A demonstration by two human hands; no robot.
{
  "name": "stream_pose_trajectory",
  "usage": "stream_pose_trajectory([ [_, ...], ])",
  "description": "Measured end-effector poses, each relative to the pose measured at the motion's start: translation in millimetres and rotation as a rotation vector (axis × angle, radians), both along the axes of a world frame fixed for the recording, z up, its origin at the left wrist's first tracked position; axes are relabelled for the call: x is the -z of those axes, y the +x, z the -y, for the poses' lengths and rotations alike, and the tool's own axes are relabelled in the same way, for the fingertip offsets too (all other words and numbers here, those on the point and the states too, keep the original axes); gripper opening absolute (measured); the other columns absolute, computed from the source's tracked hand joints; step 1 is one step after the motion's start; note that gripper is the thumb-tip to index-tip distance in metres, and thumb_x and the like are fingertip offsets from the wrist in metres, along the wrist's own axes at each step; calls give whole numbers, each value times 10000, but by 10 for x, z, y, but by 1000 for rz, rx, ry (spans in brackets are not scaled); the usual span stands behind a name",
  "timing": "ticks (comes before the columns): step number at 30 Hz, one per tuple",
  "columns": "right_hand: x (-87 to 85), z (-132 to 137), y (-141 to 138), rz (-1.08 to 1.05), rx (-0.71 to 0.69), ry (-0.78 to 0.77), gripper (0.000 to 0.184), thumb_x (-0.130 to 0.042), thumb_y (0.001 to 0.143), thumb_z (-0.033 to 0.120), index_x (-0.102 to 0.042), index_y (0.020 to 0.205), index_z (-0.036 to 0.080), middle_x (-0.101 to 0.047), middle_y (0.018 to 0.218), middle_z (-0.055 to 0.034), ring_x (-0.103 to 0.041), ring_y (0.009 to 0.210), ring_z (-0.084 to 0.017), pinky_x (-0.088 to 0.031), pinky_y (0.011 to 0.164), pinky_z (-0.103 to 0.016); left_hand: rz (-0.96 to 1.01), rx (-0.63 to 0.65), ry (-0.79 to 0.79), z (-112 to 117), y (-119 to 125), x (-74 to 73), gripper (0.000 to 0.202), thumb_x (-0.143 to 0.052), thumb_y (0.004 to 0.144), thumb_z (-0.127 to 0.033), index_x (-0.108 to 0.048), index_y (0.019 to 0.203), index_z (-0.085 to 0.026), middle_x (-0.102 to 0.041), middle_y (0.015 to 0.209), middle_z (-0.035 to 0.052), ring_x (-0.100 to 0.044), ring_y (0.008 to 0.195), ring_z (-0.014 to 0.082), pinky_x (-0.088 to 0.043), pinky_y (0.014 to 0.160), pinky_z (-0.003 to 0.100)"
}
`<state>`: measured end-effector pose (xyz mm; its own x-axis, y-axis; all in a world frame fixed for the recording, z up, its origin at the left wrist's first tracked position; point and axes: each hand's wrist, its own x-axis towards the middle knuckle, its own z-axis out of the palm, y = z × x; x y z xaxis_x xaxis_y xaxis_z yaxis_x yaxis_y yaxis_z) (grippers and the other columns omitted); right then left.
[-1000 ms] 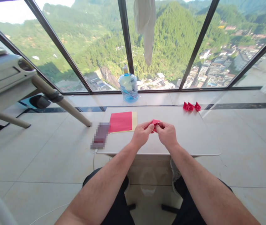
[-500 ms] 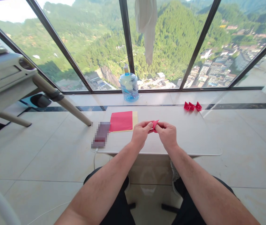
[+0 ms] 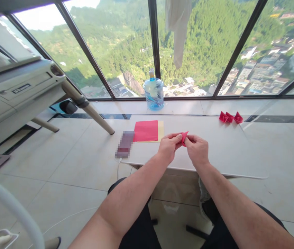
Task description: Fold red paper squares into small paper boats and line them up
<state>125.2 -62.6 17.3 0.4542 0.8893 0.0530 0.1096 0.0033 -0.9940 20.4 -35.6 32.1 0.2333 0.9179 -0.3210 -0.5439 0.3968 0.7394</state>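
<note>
A small folded red paper [image 3: 184, 137] is pinched between my two hands above the white table. My left hand [image 3: 170, 146] grips its left side, with the thumb on top. From the right, my right hand [image 3: 196, 148] closes its fingers on the same paper, partly covering it; one pointed corner sticks up between the hands. Three folded red paper boats [image 3: 228, 118] stand close together at the table's far right. Left of my hands lies a stack of red paper sheets [image 3: 146, 130], with a yellow sheet [image 3: 161, 128] showing beneath.
A blurred-out phone [image 3: 125, 144] with a white cable lies at the left end of the white table [image 3: 230, 152]. Behind the table, a blue water jug [image 3: 154, 93] stands by the window. A grey machine on tube legs [image 3: 30, 90] is at the left.
The view has swung to the left, so everything sits further right in the picture. Both hands still hold the folded paper, whose point is turned slightly more upright.
</note>
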Motion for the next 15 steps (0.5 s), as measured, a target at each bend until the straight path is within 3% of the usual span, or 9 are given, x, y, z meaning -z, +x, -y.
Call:
stream_pose_trajectory([
  [10, 46, -22, 45, 32, -124, -48, 279, -723, 708, 400, -783, 838, 161, -757, 743, -59, -663, 680, -207, -510, 661, -321, -97, -55, 67, -49, -61, -20, 189, -817, 682, -210, -739, 821, -109, -726, 770, 87, -677, 733, 175, -539, 835, 380],
  [15, -21, 16, 69, 241, -243, -86, 190, -679, 708, 347, -740, 675, 170, -644, 557, 11, -517, 538, -143, -381, 540, -276, -202, -28, 195, -45, -67, -30, 175, -800, 705, -257, -771, 818, -125, -744, 815, 85, -675, 795, 189, -531, 865, 376],
])
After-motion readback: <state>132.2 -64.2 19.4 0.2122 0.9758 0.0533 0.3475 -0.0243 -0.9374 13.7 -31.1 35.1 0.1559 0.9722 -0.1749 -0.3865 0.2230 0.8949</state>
